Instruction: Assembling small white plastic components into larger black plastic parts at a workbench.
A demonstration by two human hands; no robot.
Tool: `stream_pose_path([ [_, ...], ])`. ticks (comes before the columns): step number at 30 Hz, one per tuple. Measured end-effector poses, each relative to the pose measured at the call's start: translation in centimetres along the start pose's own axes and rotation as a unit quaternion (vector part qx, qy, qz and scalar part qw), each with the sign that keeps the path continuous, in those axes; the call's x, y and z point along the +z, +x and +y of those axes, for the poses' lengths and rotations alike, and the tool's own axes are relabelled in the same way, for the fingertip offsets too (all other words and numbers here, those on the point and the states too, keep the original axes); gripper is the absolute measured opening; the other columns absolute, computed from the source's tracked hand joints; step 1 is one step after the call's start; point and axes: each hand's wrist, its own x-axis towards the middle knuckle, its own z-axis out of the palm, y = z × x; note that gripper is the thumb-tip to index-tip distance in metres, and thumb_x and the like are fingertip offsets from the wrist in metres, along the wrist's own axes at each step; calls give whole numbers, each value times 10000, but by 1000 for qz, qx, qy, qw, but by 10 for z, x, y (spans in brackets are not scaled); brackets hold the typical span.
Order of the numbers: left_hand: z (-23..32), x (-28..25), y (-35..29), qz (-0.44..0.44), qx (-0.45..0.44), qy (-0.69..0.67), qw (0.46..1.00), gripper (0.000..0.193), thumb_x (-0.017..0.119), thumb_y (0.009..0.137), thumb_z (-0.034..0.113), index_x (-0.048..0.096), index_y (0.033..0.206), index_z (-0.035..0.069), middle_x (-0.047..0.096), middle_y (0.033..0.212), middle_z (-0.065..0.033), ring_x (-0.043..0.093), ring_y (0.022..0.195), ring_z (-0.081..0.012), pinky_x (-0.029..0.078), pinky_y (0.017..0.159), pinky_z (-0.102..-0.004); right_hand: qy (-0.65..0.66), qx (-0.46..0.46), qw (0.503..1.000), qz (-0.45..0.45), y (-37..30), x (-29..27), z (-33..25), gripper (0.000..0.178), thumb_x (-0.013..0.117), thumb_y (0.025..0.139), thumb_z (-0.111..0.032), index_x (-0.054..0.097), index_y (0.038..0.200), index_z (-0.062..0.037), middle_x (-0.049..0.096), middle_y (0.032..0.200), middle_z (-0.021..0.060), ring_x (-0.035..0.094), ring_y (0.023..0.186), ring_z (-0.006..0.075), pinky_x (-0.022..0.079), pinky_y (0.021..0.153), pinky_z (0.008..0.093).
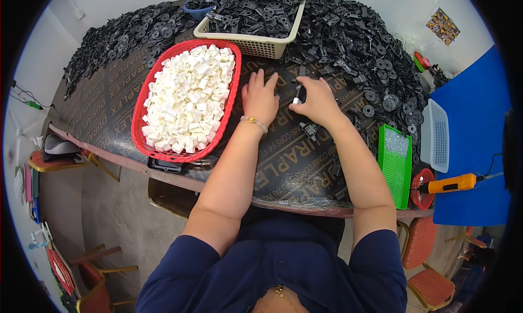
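My left hand (260,98) lies over the dark printed tabletop with its fingers spread, close to the right rim of a red basket (137,114). White plastic pieces (188,97) fill that basket in a heap. A short way to the right, my right hand (318,101) is closed, thumb and forefinger around a small black plastic part with a white piece (296,101) at its lower end. The palm hides some of this part. Just below the right hand, a loose black plastic part (309,130) rests on the table.
Behind my hands stands a cream basket (256,44) of black parts, beside a blue bowl (197,10). Black plastic parts (376,62) are heaped at both sides. To the right are a green tray (393,174) of small shiny pieces, a white basket (435,136) and an orange electric screwdriver (452,184).
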Motion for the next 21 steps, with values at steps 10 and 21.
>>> stream_pose_path([
  [10, 6, 2, -2, -108, -21, -109, 988, 339, 657, 870, 104, 628, 1204, 56, 626, 1184, -184, 588, 1164, -366, 460, 1004, -470, 102, -248, 963, 23, 60, 5, -142, 920, 815, 732, -508, 464, 1507, -157, 412, 1528, 266, 421, 1384, 442, 347, 1152, 503],
  [21, 21, -10, 4, -62, -123, -271, 953, 380, 759, 796, 123, 667, 1162, 76, 606, 1181, -140, 632, 1066, -321, 530, 884, -386, 60, -314, 947, 23, 64, 64, -210, 527, 830, 658, -239, 669, 1154, -169, 465, 1369, 168, 535, 1140, 397, 571, 882, 498],
])
